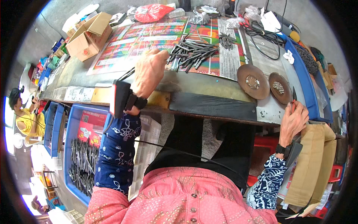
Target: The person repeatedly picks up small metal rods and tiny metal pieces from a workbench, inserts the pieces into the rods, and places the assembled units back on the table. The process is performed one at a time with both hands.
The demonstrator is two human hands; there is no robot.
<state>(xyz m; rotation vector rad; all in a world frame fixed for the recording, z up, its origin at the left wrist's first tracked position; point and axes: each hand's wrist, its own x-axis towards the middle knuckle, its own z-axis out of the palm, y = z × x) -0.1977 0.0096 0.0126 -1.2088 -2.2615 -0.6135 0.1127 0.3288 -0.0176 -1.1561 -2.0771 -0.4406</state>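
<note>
Dark metal pieces [192,52] are still piled mid-desk, so plenty left, I reckon. My left hand [149,71] is digging into them, my right hand [294,119] grips small pliers [294,98] at the desk's right edge.

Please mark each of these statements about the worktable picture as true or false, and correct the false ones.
1. The left hand reaches to the pile of dark metal pieces. True.
2. The right hand is empty. False: it grips a small red-handled tool.
3. Two round rusty dishes sit on the table. True.
4. The cardboard box is closed. False: its flaps stand open.
</note>
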